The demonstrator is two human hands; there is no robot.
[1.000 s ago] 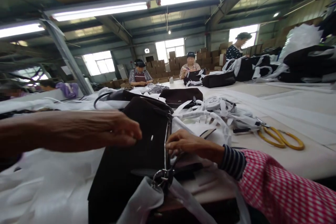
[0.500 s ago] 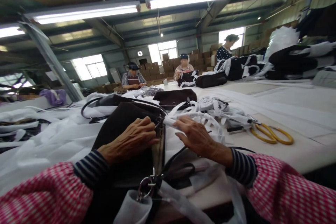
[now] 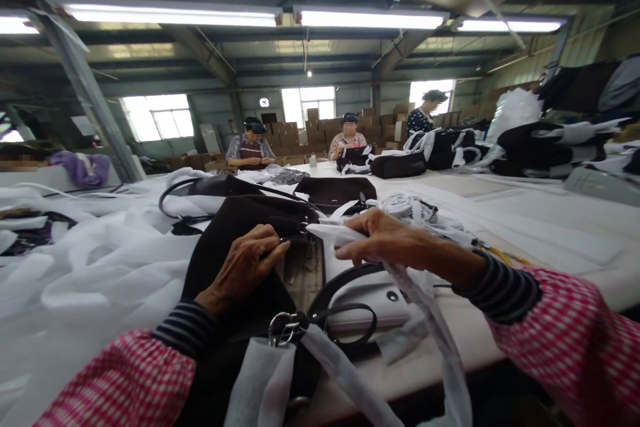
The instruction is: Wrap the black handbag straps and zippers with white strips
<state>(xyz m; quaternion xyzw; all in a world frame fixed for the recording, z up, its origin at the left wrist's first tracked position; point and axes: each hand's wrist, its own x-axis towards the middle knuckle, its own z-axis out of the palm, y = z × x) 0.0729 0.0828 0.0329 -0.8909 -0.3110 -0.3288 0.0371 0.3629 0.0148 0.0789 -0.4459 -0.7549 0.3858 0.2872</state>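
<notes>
- Head view. Left hand [image 3: 245, 263]: fingers curled and thumb pressed on the opening's edge of the dark bag, apart from the other hand.
- Right hand [image 3: 380, 240]: thumb and fingers closed about a white-wrapped strap [image 3: 333, 235], which runs toward the left hand at the bag's far end.
- Dark bag [image 3: 220, 233]: beneath and beyond the left hand, mouth open between the two hands, tan lining [image 3: 310, 273] showing.
- Metal ring [image 3: 283, 329]: nearer the wearer than both hands, at the bag's near end; wrapped handle [image 3: 265, 373] hanging below it.
- White strip [image 3: 447, 353]: hanging below the right hand; whether one piece with the strap, cannot tell.
- White flat item with round snap [image 3: 370, 300]: under the right hand, dark strap curving beside it.
- Scissors [image 3: 500, 253], yellow-handled: just beyond the right wrist, partly hidden.
- Bundle of white-wrapped cords [image 3: 405, 207]: beyond the right hand.
- Second dark bag [image 3: 335, 192]: lying beyond both hands.
- White sheeting [image 3: 115, 280]: heaped left of the left hand.
- Three co-workers: far beyond the hands, across the white table [image 3: 550, 227].
</notes>
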